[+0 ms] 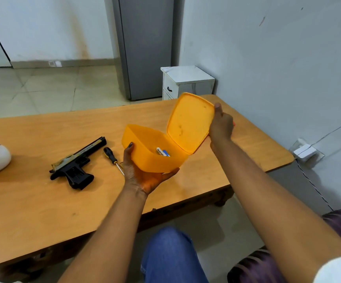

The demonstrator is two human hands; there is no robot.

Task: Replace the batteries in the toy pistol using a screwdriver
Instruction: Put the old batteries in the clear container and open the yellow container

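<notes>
Over the low wooden table (pixel 43 201), the left hand (pixel 143 176) cups the orange plastic box (pixel 145 152) while the right hand (pixel 220 125) grips its lid (pixel 190 123) at two o'clock; set the lid aside, keep the box level, lift out the batteries (pixel 162 152), leaving the black toy pistol (pixel 75 164) and yellow-handled screwdriver (pixel 112 158) at nine o'clock.

a home room is indicated by a wooden table (pixel 186 186), small white cabinet (pixel 187 81), tiled floor (pixel 49 88) and grey cupboard (pixel 145 48).

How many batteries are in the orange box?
2 show: a white battery and a blue battery, side by side on the bottom of the orange box. The near wall may hide more.
</notes>
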